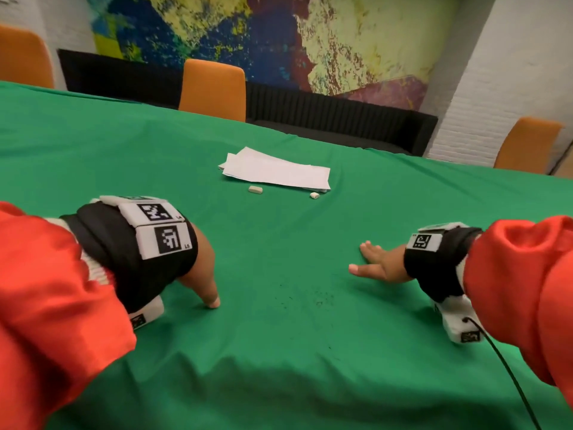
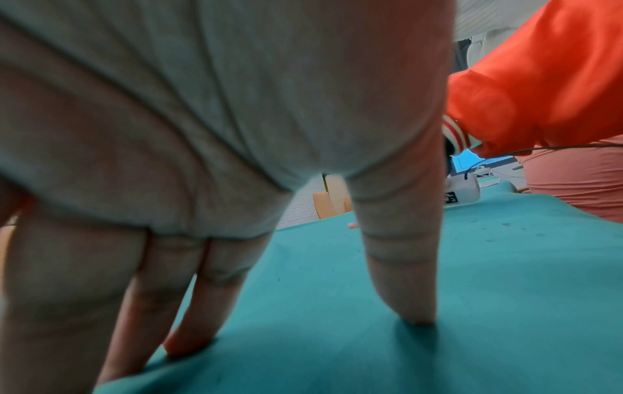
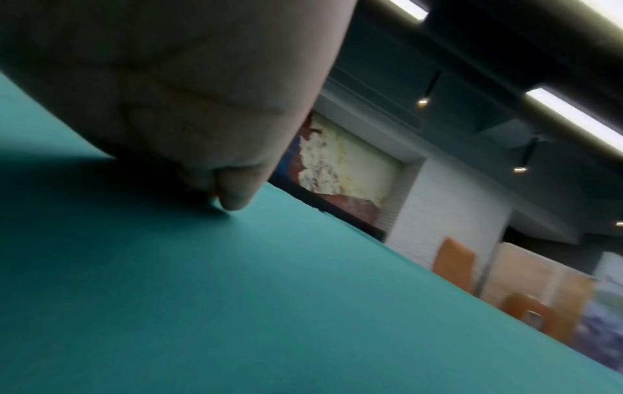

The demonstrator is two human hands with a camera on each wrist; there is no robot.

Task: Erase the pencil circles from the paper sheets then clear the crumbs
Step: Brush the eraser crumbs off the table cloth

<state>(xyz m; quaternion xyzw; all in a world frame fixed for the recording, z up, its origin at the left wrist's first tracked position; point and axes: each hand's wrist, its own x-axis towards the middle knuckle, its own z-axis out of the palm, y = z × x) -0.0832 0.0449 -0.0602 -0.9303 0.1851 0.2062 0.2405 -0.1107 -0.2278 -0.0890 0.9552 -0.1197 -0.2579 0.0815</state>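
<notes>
Green tablecloth (image 1: 279, 352) over the whole table, wrinkled at 6 o'clock. Three orange chairs: 10 o'clock (image 1: 21, 54), 12 o'clock (image 1: 212, 85), 2 o'clock (image 1: 524, 144). Black slatted bench (image 1: 325, 110) behind them, multicolour mural (image 1: 279, 35) above, white brick wall (image 1: 511, 72) at 2

left hand (image 1: 198, 268): fingers mostly hidden behind wrist band in head view
paper sheets (image 1: 276, 170): pencil circles too small to tell
crumbs (image 1: 313, 297): tiny specks, indistinct

Green tablecloth (image 1: 279, 125), white paper sheets (image 1: 276, 172), dark crumbs (image 1: 319, 297), orange-red sleeves (image 1: 46, 274), orange chairs (image 1: 212, 88).
</notes>
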